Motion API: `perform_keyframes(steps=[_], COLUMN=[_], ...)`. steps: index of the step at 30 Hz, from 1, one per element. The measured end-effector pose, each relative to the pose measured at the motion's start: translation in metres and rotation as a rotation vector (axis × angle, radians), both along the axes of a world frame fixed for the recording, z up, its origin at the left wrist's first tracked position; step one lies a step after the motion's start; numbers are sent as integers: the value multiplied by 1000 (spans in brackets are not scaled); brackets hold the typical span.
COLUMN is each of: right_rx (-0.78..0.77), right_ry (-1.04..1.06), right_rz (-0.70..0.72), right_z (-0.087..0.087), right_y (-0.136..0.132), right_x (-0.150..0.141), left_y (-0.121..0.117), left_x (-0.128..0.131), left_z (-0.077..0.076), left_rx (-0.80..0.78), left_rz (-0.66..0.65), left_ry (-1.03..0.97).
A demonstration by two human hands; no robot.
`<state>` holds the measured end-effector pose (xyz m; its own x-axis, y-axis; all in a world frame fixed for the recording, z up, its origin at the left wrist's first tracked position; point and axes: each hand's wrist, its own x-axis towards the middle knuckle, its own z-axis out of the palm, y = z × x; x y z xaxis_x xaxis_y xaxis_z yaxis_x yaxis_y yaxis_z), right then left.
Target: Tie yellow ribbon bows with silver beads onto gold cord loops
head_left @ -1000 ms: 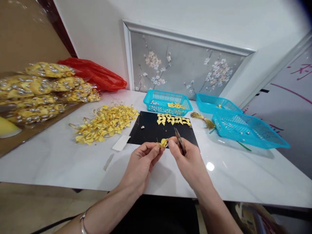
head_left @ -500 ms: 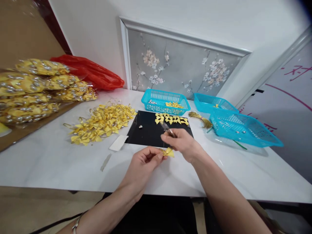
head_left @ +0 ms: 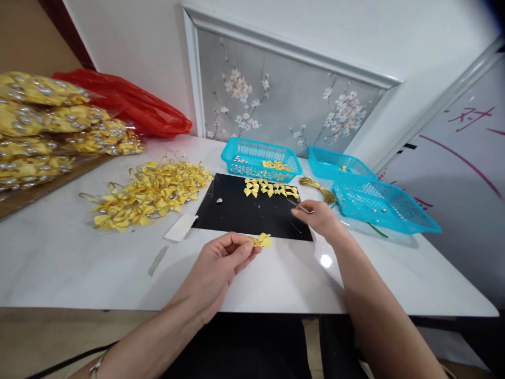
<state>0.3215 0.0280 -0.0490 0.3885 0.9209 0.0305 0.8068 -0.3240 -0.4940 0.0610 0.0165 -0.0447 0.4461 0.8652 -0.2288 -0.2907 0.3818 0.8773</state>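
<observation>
My left hand [head_left: 231,252] pinches a yellow ribbon bow [head_left: 262,240] between thumb and fingers, just in front of a black mat [head_left: 240,216]. My right hand [head_left: 317,216] is closed around what look like small metal snips [head_left: 303,209], tip pointing left over the mat's right side; most of them is hidden in the palm. Rows of yellow bows [head_left: 270,188] lie along the mat's far edge. One silvery bead [head_left: 219,200] rests on its left part. A thin offcut [head_left: 295,227] lies near the mat's right corner.
A heap of yellow bows with cord loops [head_left: 150,195] lies left of the mat. Blue baskets [head_left: 260,142] stand behind it and to the right [head_left: 418,213]. A bundle of gold cords [head_left: 317,187] lies between. Bagged bows [head_left: 43,126] and a red bag [head_left: 130,102] fill the left.
My right hand has moved right, away from the bow, with the snips turned in the grip. My left hand still holds the bow. The camera view has shifted slightly.
</observation>
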Motion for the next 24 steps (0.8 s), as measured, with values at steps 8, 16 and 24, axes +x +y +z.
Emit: perform_keyframes(steps=[8, 16, 24], right_rx=[275, 674, 794], right_ry=[-244, -146, -217], right_rz=[-144, 154, 407], right_z=[-34, 2, 27], right_y=[-77, -98, -90], right_x=[6, -87, -129], left_y=[-4, -13, -20], left_x=[1, 3, -7], left_z=[9, 10, 13], left_rx=[-17, 60, 236], left_rz=[21, -1, -28], left_ry=[-24, 45, 140])
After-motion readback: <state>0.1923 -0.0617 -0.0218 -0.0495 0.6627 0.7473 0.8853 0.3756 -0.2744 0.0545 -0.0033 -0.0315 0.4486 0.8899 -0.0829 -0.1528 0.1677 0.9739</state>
